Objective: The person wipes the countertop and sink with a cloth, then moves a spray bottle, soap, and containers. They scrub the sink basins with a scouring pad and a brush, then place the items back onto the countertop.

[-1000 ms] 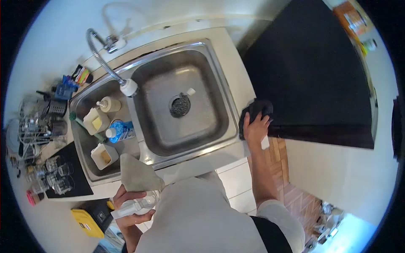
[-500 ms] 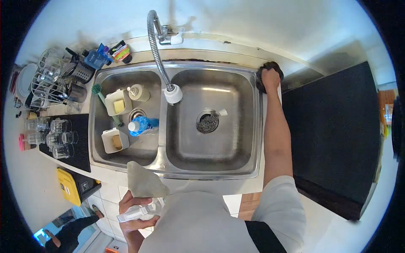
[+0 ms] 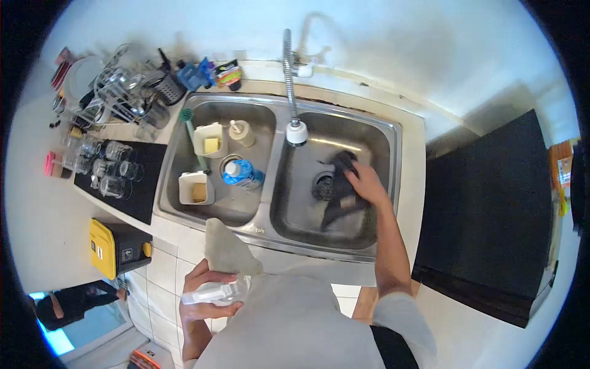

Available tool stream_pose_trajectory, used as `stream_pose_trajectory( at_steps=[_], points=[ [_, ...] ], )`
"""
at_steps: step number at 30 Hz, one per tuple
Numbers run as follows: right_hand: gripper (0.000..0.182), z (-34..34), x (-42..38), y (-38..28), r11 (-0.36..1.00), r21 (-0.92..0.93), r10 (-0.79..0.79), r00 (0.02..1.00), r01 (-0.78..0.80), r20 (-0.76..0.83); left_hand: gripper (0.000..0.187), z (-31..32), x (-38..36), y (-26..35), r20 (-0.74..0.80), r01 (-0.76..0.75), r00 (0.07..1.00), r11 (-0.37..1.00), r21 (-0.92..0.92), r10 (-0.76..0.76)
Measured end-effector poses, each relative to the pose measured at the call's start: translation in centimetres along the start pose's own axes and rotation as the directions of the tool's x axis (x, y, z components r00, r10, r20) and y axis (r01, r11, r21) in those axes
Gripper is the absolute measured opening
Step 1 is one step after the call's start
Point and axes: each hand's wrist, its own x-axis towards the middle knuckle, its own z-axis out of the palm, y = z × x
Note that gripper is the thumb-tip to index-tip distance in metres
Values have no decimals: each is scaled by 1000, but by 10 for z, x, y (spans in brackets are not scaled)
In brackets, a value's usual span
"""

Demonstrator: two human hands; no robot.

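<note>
My right hand [image 3: 367, 184] is closed on a dark cloth [image 3: 344, 212], which hangs down into the right basin [image 3: 295, 224] of the steel sink. Part of the cloth is blurred by motion. Beside it, the drain [image 3: 322, 189] holds a grey scouring pad, partly hidden. In front of my body, my left hand [image 3: 206, 283] grips a clear spray bottle [image 3: 224, 294] with a white trigger. The same hand has a pale grey cloth [image 3: 228, 249] against its upper fingers.
A flexible faucet [image 3: 296, 131] hangs over the sink. The left basin has a blue-labelled bottle [image 3: 244, 174], a pump bottle [image 3: 241, 133], two white tubs and a green brush [image 3: 187, 117]. Glasses [image 3: 114, 169] stand at left. A black board [image 3: 488, 212] lies right. Another person [image 3: 77, 302] is lower left.
My right hand has brought the dark cloth from the sink's back right corner down into the right basin. The view has shifted; my left hand keeps its hold.
</note>
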Motion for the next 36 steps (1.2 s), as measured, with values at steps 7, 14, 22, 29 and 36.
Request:
stream_pose_trajectory(
  at_steps=[7, 14, 22, 29, 36],
  points=[
    [49, -17, -171, 18, 611, 775, 177, 982, -164, 69, 48, -10, -19, -6, 57, -34, 998, 998, -59, 37],
    [55, 6, -242, 64, 724, 673, 116, 988, -152, 98, 50, -8, -16, -11, 137, -165, 973, 976, -141, 185],
    [72, 2, -263, 15, 931, -227, 258, 955, -287, -149, 50, -5, -28, -16, 158, -209, 959, 965, -158, 234],
    [54, -14, -241, -56, 948, -275, 67, 947, -158, -313, 49, -16, -41, -18, 119, -192, 972, 975, -110, 205],
    [51, 52, -163, -163, 925, 256, -275, 960, 279, -52, 49, -43, -45, -26, 108, -172, 978, 983, -68, 179]
  ],
)
